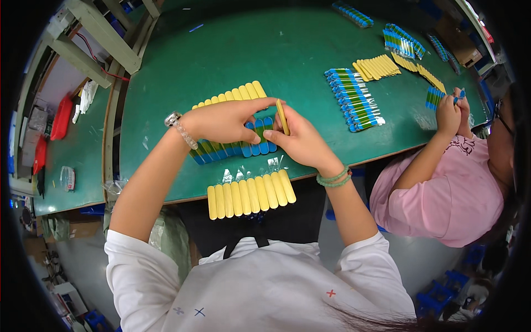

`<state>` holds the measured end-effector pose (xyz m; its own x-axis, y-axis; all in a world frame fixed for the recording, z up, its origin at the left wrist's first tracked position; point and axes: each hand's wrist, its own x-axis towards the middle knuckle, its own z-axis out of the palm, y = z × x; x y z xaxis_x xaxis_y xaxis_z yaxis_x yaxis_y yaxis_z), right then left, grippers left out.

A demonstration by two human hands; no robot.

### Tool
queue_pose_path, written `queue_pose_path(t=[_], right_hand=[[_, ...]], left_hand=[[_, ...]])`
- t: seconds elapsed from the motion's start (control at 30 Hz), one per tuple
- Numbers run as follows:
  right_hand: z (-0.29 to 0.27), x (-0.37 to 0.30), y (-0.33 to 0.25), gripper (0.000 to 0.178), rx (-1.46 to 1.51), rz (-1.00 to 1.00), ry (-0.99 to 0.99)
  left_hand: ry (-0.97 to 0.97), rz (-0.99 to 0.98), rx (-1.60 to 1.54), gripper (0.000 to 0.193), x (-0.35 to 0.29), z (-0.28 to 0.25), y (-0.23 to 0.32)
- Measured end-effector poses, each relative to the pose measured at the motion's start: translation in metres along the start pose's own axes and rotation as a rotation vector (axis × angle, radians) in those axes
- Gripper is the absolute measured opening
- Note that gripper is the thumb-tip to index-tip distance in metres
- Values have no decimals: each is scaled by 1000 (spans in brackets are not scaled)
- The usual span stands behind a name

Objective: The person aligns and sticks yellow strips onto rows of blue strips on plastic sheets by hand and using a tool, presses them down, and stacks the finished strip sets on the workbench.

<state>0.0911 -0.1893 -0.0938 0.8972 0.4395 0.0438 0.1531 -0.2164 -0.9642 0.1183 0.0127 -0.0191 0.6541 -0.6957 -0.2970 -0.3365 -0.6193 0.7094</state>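
Observation:
My right hand is closed on a flat yellow stick with rounded ends, held on edge between thumb and fingers. Over a row of yellow sticks lies my left hand, its thumb and forefinger apart. The thumb rests by blue-and-green banded sticks, and the forefinger reaches the top of the held stick. Its other fingers are partly hidden. More banded sticks show under my left wrist. Closer to me, another row of yellow sticks lies side by side at the table edge, with clear film at its far end.
To the right is a stack of banded sticks in film, with fanned yellow sticks behind it. A co-worker in a pink top handles banded sticks at the far right. A grey frame post rises at the left of the green table.

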Motion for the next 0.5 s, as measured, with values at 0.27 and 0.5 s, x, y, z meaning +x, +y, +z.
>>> queue_pose_path(t=[0.27, 0.5], right_hand=[[1, -6, -2, 33, -10, 1, 8], [5, 0, 9, 25, 104, 42, 33]], left_hand=[[-46, -249, 191, 86, -16, 4, 16], [-98, -170, 100, 90, -14, -6, 4]])
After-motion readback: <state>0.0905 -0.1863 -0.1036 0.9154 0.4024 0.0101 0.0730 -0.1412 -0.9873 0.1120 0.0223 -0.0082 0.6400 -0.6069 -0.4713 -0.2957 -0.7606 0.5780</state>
